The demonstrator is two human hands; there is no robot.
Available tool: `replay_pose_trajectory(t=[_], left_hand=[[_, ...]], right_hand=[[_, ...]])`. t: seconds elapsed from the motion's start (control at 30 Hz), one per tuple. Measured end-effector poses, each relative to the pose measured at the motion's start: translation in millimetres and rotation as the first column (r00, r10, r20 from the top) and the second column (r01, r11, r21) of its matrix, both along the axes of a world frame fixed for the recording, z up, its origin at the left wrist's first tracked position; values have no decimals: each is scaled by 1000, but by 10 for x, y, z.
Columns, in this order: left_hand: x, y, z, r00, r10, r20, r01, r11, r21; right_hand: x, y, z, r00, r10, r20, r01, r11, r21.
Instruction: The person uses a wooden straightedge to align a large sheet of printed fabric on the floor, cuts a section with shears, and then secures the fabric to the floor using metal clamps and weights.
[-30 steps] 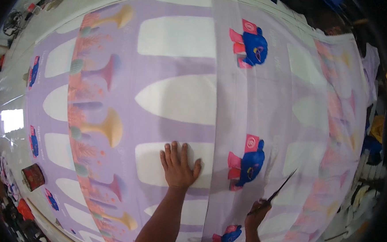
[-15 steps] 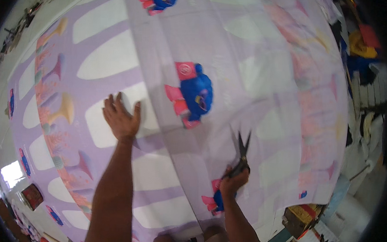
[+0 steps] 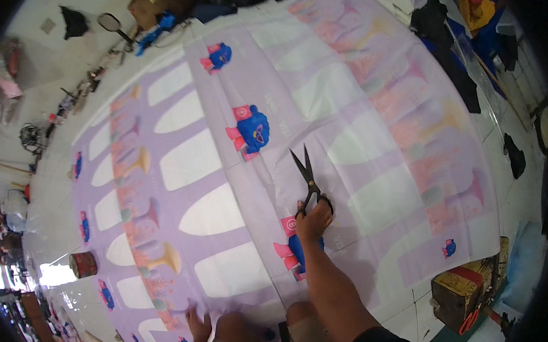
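**Left hand back by your knee, open scissors over the lilac cloth**

Nearest you, your left hand [image 3: 198, 323] sat at the lower edge of the view, fingers loosely spread and holding nothing, just beside one of your bare knees [image 3: 234, 331]. Half a second earlier that palm lay flat on a white panel farther up; it had since come back toward your body. The middle of the sheet thus lacked a steadying hand, which probably left it freer to shift. Whether the palm pressed down in its new place, you could not tell.

Beyond it, your right hand [image 3: 316, 224] was closed around the handles of black scissors [image 3: 310, 181]. A second earlier the blades looked together; now they stood apart in a narrow V, pointing away from you, near the middle blue printed figure [image 3: 252, 129]. Contact between blades and fabric could not be made out, and no cut showed near the tips.

The lilac printed cloth [image 3: 173, 225] spread under both hands and well past them, with a paler layer [image 3: 369, 252] along its right side.

Farther out, a rusty red tin [image 3: 83, 264] stood off the left edge, a yellowish box [image 3: 458, 284] near the right corner, and a racket [image 3: 110, 23] on the floor beyond the far edge.
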State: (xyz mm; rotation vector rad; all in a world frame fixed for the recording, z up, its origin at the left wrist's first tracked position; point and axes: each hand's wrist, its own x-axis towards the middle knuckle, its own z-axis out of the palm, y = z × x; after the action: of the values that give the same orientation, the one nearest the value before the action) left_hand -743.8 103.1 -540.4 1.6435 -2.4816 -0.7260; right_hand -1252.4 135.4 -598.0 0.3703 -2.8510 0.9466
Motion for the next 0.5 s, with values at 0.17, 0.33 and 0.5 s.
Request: replay_pose_trajectory(t=[0.17,0.33,0.5], left_hand=[[2578,1761,732,832,365,418,-500,820,279],[3403,2835,1323,562,574,596,-827,401,395],[3260,2645,858,879,222,423,-326,925,192]], right_hand=[[-66,932,235,994,93,-57,-106,952,-288],[432,2628,511,955,290,-57,-295,938,-184],[1617,4487,649,898,240,369,-259,966,2]])
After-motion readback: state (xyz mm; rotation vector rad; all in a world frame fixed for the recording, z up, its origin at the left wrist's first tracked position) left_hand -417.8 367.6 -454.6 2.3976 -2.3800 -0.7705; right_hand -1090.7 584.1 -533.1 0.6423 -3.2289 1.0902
